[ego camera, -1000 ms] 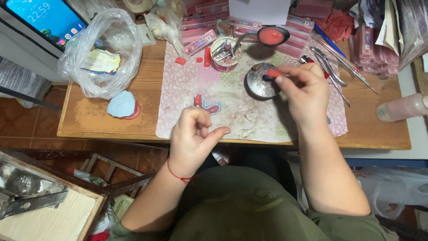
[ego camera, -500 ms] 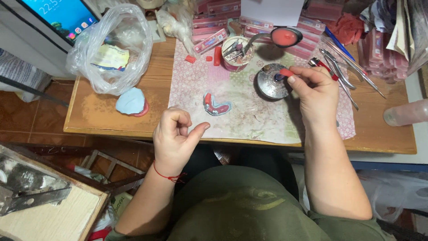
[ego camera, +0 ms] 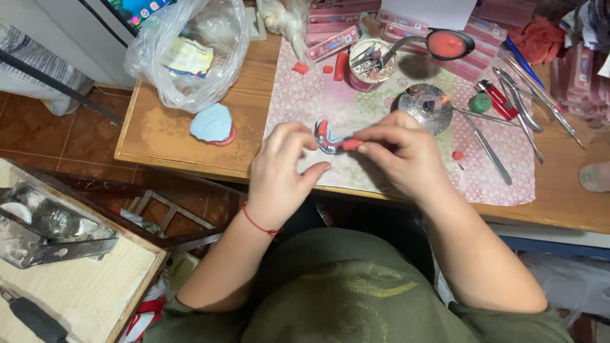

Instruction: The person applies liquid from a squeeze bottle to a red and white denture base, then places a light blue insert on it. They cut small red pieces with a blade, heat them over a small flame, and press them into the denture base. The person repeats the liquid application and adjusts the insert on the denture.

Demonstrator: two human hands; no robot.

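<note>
My left hand (ego camera: 279, 168) and my right hand (ego camera: 401, 152) meet over the patterned mat (ego camera: 508, 174), both pinching a small curved metal piece with red wax on it (ego camera: 332, 140). The left fingers grip its left end. The right fingers press a red wax strip against its right end. Just behind the right hand stands a small round metal burner (ego camera: 424, 107) with a tiny flame.
A cup of tools (ego camera: 370, 63), a ladle holding red wax (ego camera: 448, 43), several metal instruments (ego camera: 521, 101), a green ball (ego camera: 480, 102) and a lighter (ego camera: 494, 98) lie on the wooden desk (ego camera: 159, 136). At left are a plastic bag (ego camera: 184, 54) and a pale blue mould (ego camera: 213, 124).
My left hand has lifted from the desk edge and taken the curved piece off the mat. My right hand left the burner and brought the red wax strip to it.
</note>
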